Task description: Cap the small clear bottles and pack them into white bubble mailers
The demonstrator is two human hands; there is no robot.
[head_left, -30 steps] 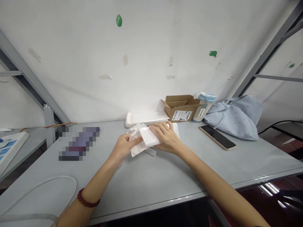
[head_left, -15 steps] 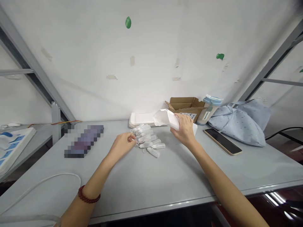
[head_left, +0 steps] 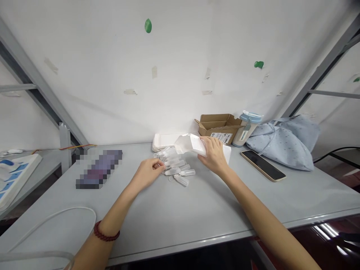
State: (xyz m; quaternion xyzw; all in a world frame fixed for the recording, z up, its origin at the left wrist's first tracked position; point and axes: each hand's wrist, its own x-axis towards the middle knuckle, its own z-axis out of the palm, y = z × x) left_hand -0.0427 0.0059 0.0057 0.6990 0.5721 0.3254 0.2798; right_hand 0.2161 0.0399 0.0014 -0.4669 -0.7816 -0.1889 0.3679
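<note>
Several small translucent plastic bottles (head_left: 181, 180) with thin wire-like loops lie in a loose pile on the grey table. At the pile's left side, my left hand (head_left: 149, 171) is closed in a pinch, its fingertips at the end of one bottle (head_left: 174, 162). My right hand (head_left: 214, 154) grips a white paper box (head_left: 188, 144) from above and the right. The box is tilted, with its open end towards the left, just above the bottles. Its inside cannot be made out. Behind it lies a stack of flat white cartons (head_left: 165, 140).
At the back stand an open cardboard box (head_left: 218, 129) and a blue-lidded cup (head_left: 246, 129). A phone (head_left: 263, 165) and a pale blue cloth bag (head_left: 284, 142) are at the right. A pixelated item (head_left: 99, 168) lies left; a white cable (head_left: 70, 208) curves at front left.
My left hand has moved slightly right, its fingertips now at a bottle. My right hand has lowered the white paper box and brought it a little left, towards the bottles.
</note>
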